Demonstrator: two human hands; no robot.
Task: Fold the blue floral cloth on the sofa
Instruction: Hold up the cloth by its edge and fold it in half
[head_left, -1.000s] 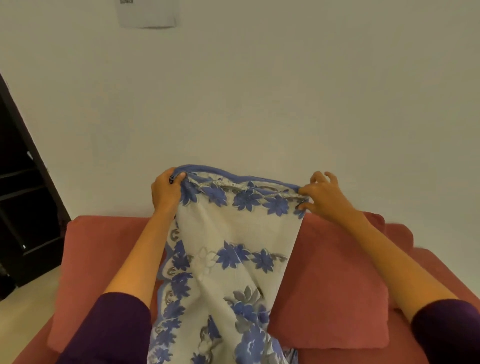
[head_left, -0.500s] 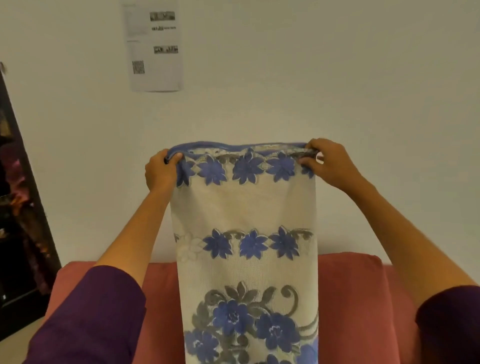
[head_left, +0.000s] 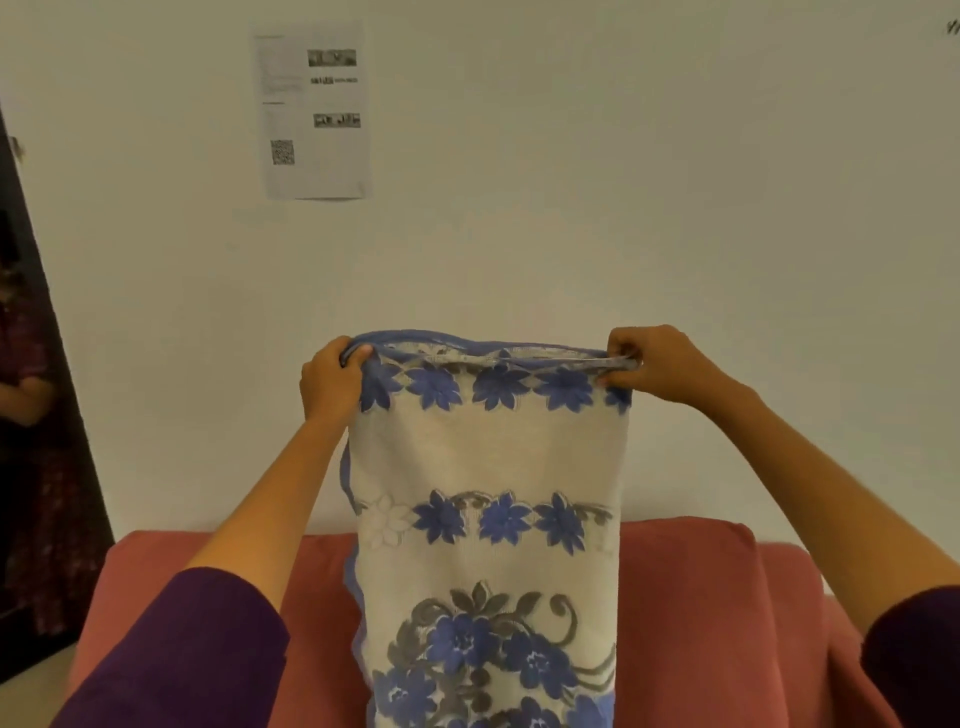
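Observation:
The blue floral cloth (head_left: 488, 457) is white with blue flowers, grey leaves and a blue hem. It hangs straight down in front of me as a doubled panel, its lower end out of frame. My left hand (head_left: 330, 379) grips its top left corner. My right hand (head_left: 652, 366) pinches the top right corner. Both hands hold the top edge level, stretched between them, above the red sofa (head_left: 691, 597).
The sofa's red back cushions run across the bottom of the view behind the cloth. A plain wall rises behind, with a printed paper sheet (head_left: 311, 109) taped up high. A dark doorway or shelf (head_left: 36, 467) borders the left side.
Both hands have lifted the cloth's top edge from near the sofa back up into the air and pulled it taut; the cloth now hangs flat and straight.

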